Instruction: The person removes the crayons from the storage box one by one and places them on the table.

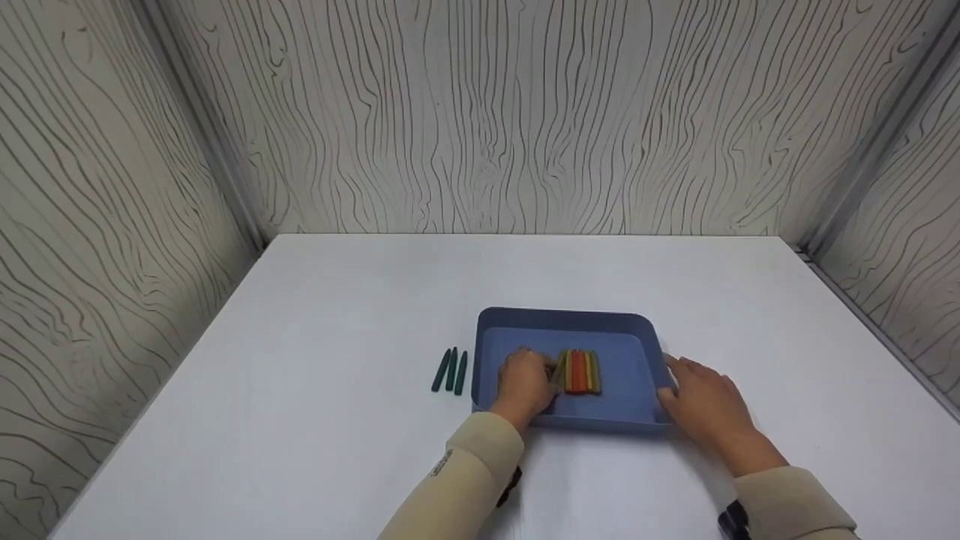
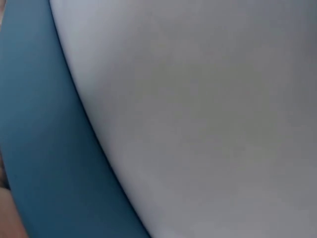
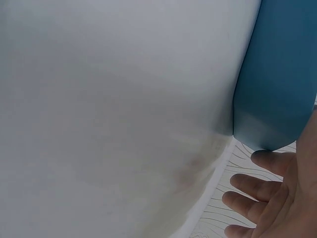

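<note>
While slim red and yellowish crayons [image 1: 579, 373] lie abreast, whether the left hand [image 1: 523, 380] grips one is hidden; the right hand [image 1: 709, 405], fingers spread, touches the tray [image 1: 627, 375].

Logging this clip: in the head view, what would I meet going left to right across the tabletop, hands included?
Three green crayons → the left hand → a row of red and yellowish crayons → the right hand.
</note>
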{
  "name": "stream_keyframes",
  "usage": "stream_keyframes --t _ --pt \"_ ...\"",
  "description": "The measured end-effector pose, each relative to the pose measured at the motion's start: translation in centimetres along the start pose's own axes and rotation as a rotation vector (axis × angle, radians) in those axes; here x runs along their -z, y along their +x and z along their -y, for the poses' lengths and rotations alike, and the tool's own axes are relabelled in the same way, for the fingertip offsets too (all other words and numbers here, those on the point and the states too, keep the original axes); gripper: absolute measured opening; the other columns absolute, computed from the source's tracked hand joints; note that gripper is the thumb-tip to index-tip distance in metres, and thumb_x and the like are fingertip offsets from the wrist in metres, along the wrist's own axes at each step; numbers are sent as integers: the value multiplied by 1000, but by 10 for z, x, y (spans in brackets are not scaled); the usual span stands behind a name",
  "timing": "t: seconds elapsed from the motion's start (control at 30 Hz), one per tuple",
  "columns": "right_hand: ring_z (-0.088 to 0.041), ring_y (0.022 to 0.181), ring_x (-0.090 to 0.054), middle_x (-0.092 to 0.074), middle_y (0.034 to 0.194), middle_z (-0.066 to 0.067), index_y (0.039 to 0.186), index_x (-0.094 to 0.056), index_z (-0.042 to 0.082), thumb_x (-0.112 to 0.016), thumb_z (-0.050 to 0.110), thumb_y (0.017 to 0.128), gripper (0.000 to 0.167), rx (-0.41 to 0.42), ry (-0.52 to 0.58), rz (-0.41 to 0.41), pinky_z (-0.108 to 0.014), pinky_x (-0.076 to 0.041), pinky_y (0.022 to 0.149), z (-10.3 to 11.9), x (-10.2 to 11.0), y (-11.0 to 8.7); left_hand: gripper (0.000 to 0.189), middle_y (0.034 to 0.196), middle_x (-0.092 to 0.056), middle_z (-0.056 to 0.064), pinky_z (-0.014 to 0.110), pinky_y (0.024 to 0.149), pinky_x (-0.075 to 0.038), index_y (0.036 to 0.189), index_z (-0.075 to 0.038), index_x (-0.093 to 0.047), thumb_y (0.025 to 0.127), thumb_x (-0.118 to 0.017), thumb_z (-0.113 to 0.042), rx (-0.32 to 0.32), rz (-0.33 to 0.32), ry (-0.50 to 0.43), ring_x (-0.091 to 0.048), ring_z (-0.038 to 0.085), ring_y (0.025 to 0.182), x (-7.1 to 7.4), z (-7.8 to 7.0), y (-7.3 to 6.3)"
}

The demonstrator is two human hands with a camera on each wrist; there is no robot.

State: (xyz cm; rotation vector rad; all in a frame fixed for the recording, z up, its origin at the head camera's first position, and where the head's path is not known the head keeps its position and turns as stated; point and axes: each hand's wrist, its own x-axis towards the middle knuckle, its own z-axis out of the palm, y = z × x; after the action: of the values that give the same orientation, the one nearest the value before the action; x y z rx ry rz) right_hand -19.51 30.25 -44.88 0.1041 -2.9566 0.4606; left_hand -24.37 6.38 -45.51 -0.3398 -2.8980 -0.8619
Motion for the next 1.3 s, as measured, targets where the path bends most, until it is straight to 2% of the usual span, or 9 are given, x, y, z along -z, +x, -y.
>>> stream_keyframes --t 0.23,0.33,0.53,0.67,0.9,1.13,1.3 --pt "-52 119 -41 -46 130 -35 134 -46 -9 -51 16 90 51 2 -4 2 -65 -27 97 0 0 0 26 92 -68 3 29 76 -50 101 -6 -74 78 -69 2 71 33 -112 -63 17 89 1 -1 2" --pt "-53 118 -42 -46 129 -35 134 -46 -9 -51 16 90 51 9 -10 -1 -64 -28 96 0 0 0 23 88 -68 4 30 72 -50 97 -5 -75 76 -69 3 93 9 -132 -63 17 84 1 -1 3" --pt "-53 117 -44 -48 127 -35 133 -47 -9 -52 16 90 50 27 -22 -10 -63 -31 95 -2 -1 1 6 76 -64 4 32 64 -51 79 -4 -74 76 -70 -1 118 -56 -111 -62 19 73 3 0 3" --pt "-53 118 -43 -48 128 -35 134 -47 -8 -52 17 90 50 16 -14 0 -63 -30 95 -2 -1 1 5 73 -64 4 32 63 -51 78 -3 -74 77 -69 -1 151 -68 -164 -59 16 68 6 0 4" --pt "-53 118 -42 -46 130 -35 134 -47 -8 -51 17 90 51 -4 -13 13 -65 -27 97 -2 -1 2 13 79 -68 7 35 67 -52 85 1 -75 76 -65 3 140 -92 -284 -62 18 72 9 5 6" --pt "-53 118 -42 -46 129 -35 133 -47 -8 -51 17 90 51 3 -12 8 -63 -29 96 -2 -2 3 18 84 -69 6 32 65 -52 96 0 -74 80 -66 1 148 -102 -344 -61 15 72 19 9 9" --pt "-52 118 -43 -47 128 -36 133 -47 -8 -51 16 89 50 10 -16 0 -63 -30 96 -3 -1 2 19 84 -67 5 30 65 -52 97 -1 -74 81 -64 1 123 -142 -357 -59 14 72 31 14 11"
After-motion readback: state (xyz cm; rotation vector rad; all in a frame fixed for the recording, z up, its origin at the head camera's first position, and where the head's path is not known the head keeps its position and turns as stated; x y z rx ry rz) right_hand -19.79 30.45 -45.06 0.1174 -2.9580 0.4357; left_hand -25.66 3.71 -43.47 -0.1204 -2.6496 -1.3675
